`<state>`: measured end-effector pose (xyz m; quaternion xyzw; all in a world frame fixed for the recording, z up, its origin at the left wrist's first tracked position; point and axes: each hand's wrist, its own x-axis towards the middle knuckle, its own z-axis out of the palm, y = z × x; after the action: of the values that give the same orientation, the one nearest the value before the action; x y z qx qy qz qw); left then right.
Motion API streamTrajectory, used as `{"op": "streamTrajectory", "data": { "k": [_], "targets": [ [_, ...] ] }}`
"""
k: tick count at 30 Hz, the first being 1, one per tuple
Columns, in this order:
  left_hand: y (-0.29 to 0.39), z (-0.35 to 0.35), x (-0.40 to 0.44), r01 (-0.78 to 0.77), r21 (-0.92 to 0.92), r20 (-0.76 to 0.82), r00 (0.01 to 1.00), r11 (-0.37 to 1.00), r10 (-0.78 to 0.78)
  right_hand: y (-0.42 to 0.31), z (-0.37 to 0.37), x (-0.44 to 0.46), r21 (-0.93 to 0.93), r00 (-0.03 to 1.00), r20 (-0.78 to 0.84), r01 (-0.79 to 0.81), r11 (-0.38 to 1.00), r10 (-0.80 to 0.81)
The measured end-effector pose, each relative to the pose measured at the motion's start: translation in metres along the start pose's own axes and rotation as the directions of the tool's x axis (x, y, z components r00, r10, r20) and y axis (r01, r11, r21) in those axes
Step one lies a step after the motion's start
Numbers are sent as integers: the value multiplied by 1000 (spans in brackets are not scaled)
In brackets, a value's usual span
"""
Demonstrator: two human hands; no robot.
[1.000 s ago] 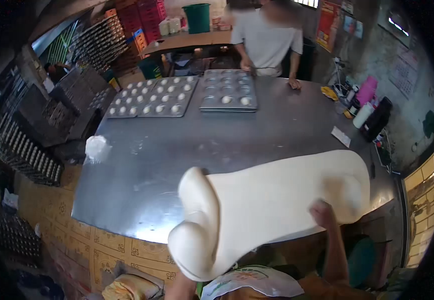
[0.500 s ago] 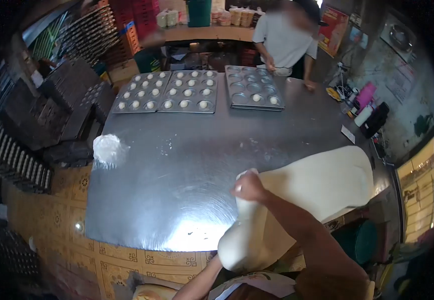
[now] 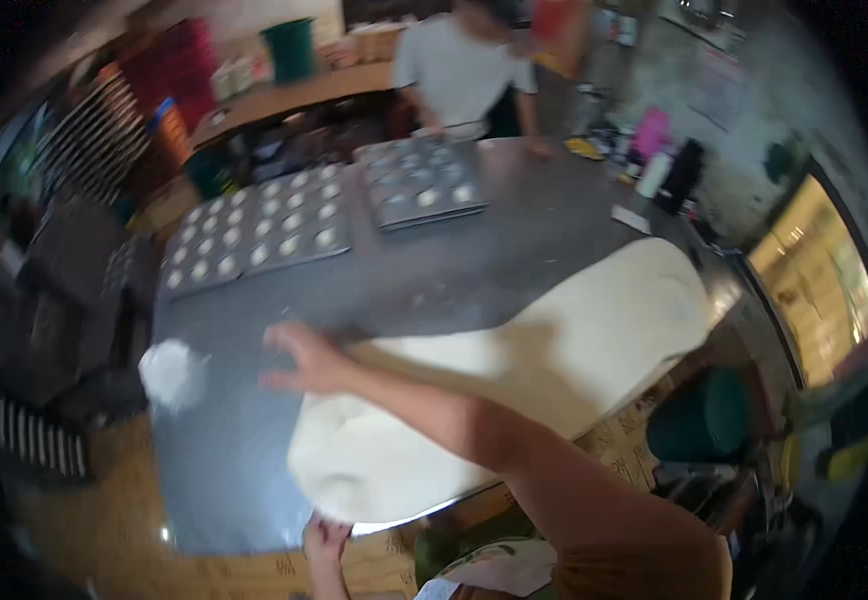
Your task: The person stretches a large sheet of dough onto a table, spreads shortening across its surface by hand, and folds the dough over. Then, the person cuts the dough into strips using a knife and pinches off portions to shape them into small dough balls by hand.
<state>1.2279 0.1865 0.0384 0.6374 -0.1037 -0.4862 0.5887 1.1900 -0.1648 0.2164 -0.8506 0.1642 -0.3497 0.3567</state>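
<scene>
At the near edge of the tabletop (image 3: 229, 485), the left hand (image 3: 327, 540) is held low beside the near left end of the dough (image 3: 594, 330); its fingers are partly hidden, and whether they are closed on anything cannot be told. From the lower right, the right arm (image 3: 544, 475) is stretched leftward across the dough, slightly bent at the elbow, with a brown sleeve (image 3: 644, 570) worn at its top. The right hand (image 3: 319, 362) is held out past the dough's far left edge, above bare metal, palm apparently down, its fingers spread wide and nothing gripped; whether the dough is touched by the palm cannot be made out. The dough is laid flat along the near side, its long axis slanted from the near left to the far right, where a rounded end is pointed; its middle is narrowed. Beyond the right hand, a heap of white powder (image 3: 173, 374) is seen at the left edge. Farther off, two trays (image 3: 301, 257) are set with white balls (image 3: 290, 244), beside a third tray (image 3: 434, 216).
</scene>
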Motion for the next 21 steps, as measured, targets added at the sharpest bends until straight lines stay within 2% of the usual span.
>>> {"op": "streamTrajectory", "data": {
  "k": [1, 2, 3, 4, 5, 6, 7, 8, 9, 10, 11, 13, 14, 15, 16, 17, 18, 19, 21],
  "targets": [
    [-3, 9, 0, 151, -656, -88, 958, 740, -274, -1, -21, -26, 25, 991, 136, 0, 1000, -3],
    [-5, 10, -2, 181, -687, -6, 967, 703, -255, 0, -44, -60, 54, 978, 205, 19, 998, -30],
    [4, 15, -4, 211, -716, 66, 969, 665, -236, 9, -55, -105, -107, 983, 183, 29, 994, -9],
    [31, 63, -14, 117, -683, -102, 962, 721, -253, 6, -84, -143, -90, 945, 292, -127, 988, 148],
    [6, 57, 8, 144, -659, -63, 967, 738, -245, 22, -93, -195, -39, 939, 276, -205, 978, 207],
    [-65, 11, 57, -226, 40, -450, 866, 973, 219, 42, -98, -250, -141, 926, 268, -237, 961, 267],
    [-56, -5, 66, -234, 53, -416, 878, 971, 235, 28, -129, -292, -370, 857, 320, -278, 886, 403],
    [-121, -86, 128, -273, 499, -250, 863, 822, 439, 30, -150, -348, -384, 884, 234, -298, 874, 404],
    [-116, -69, 144, -296, 512, -212, 866, 806, 453, 44, -153, -409, -377, 932, 127, -271, 886, 339],
    [-111, -51, 157, -269, 609, -187, 866, 746, 464, 56, -157, -470, -430, 911, 107, -319, 845, 398],
    [-105, -35, 165, -236, 701, -164, 865, 673, 474, 23, -172, -507, -322, 805, -20, -566, 759, 592],
    [-99, -4, 174, -164, 852, -122, 862, 497, 493, 5, -180, -600, -248, 649, -195, -758, 603, 735],
    [-95, 22, 186, -145, 907, -83, 858, 395, 506, -30, -196, -604, -257, 405, -312, -907, 334, 860],
    [-89, 52, 198, -136, 952, -26, 856, 274, 516, -24, -190, -646, 148, 291, -425, -912, 383, 857],
    [-83, 85, 211, -143, 981, 56, 856, 130, 514, -27, -173, -688, 527, 121, -501, -743, 413, 857],
    [-75, 114, 225, -160, 986, 157, 851, -36, 501, -42, -170, -699, 332, 52, -546, -903, 272, 836],
    [-69, 151, 238, -186, 961, 265, 836, -207, 481, -60, -170, -712, 139, -23, -578, -988, 71, 816],
    [-66, 186, 243, -205, 906, 368, 814, -370, 450, -39, -144, -758, 356, -214, -363, -931, -77, 907],
    [-73, 254, 249, -210, 738, 542, 750, -641, 379, -34, -91, -782, 619, -275, -634, -741, 261, 723]
  ]
}}
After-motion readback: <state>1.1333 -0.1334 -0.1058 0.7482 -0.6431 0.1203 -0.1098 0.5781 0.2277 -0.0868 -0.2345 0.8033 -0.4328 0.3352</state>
